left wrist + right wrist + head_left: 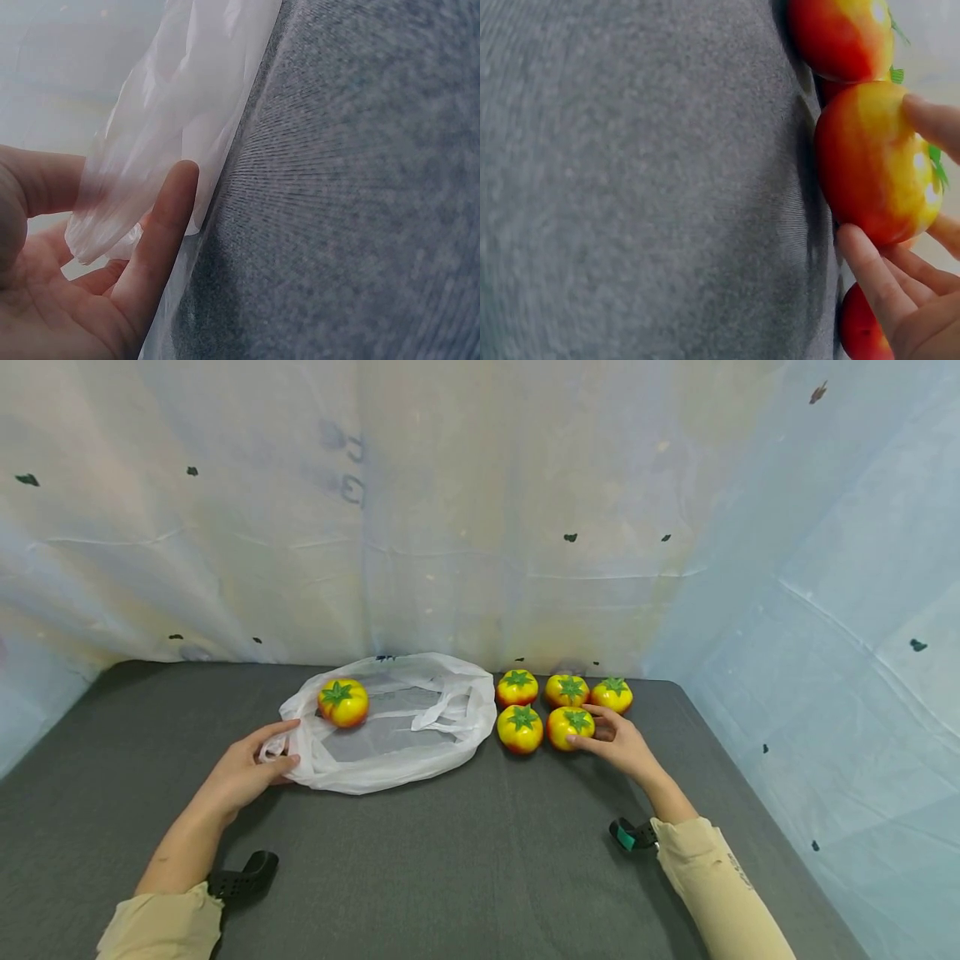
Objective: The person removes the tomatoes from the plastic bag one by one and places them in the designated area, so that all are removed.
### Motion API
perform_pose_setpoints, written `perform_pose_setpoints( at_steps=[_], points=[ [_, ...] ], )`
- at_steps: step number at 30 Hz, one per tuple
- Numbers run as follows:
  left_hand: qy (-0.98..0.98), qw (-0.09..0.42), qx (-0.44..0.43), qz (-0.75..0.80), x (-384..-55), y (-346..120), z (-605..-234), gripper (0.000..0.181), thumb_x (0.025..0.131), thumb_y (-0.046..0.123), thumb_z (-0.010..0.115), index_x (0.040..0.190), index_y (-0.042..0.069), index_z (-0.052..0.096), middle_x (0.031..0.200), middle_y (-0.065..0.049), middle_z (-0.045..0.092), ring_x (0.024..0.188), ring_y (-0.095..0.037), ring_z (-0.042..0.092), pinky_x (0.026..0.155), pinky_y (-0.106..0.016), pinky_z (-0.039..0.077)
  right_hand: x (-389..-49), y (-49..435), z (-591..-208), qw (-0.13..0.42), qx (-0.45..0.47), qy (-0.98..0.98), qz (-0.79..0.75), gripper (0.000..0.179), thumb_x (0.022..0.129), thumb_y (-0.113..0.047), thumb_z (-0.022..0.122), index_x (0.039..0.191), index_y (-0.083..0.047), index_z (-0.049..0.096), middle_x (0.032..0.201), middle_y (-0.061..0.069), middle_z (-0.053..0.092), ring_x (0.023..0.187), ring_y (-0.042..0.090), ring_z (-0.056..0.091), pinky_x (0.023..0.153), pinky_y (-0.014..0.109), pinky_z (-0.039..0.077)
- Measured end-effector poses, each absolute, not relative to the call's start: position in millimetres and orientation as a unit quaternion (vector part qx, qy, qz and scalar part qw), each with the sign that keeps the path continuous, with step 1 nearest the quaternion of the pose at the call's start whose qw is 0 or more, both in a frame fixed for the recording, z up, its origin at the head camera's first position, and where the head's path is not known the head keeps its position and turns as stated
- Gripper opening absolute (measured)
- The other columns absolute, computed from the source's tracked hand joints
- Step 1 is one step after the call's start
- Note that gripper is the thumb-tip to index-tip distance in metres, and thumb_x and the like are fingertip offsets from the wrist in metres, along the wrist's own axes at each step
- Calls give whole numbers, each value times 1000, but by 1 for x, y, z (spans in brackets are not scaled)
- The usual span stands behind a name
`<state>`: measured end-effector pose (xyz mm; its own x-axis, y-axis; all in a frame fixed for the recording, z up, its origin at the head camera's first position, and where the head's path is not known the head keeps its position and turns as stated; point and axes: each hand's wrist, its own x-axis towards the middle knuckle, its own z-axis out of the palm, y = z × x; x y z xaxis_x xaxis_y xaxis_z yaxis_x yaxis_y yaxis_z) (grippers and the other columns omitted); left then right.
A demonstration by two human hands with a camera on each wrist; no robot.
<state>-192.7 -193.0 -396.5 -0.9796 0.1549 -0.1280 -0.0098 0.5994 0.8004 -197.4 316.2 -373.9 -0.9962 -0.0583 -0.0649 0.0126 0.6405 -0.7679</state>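
A white plastic bag [420, 770] lies spread with its mouth facing up. One yellow-red tomato [345, 703] with a green leafy top is at its left side. My left hand [247, 770] holds the bag's left edge, and in the left wrist view the thin plastic [191, 97] passes between thumb and fingers. My right hand [618, 743] grips the front right tomato [566, 729] of a group. In the right wrist view, thumb and fingers touch that tomato [870, 161] from opposite sides, and it appears to rest on the table.
Beside the gripped tomato sits another front tomato [519, 731]. Behind them stand a left tomato [517, 688], a middle tomato [566, 691] and a right tomato [612, 696]. The dark grey table [435, 868] ends at a pale sheet wall [465, 510].
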Motion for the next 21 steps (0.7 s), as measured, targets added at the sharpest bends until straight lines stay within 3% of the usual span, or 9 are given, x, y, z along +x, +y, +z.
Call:
perform_pose_setpoints(
  at_steps=[4,11,21],
  points=[
    [889,93,41,446,-193,-193,-397,63,92,25,54,146,9,26,138,-31,30,83,-16,53,68,-24,47,-198,315,-376,46,-9,909,-414,76,83,-40,66,144,-12,30,143,20,36,124,38,45,95,49,44],
    [887,95,43,450,-191,-194,-397,63,92,25,54,146,9,26,138,-31,29,83,-15,54,68,-25,47,-179,290,-344,59,4,904,-423,69,88,-26,62,144,-4,27,144,26,31,127,44,40,99,52,40],
    [885,93,47,453,-192,-194,-395,63,92,25,54,146,8,26,138,-31,30,82,-13,54,68,-24,48,-184,298,-350,54,-9,907,-418,70,87,-26,63,144,-3,29,144,26,32,126,43,41,97,51,42]
  ],
)
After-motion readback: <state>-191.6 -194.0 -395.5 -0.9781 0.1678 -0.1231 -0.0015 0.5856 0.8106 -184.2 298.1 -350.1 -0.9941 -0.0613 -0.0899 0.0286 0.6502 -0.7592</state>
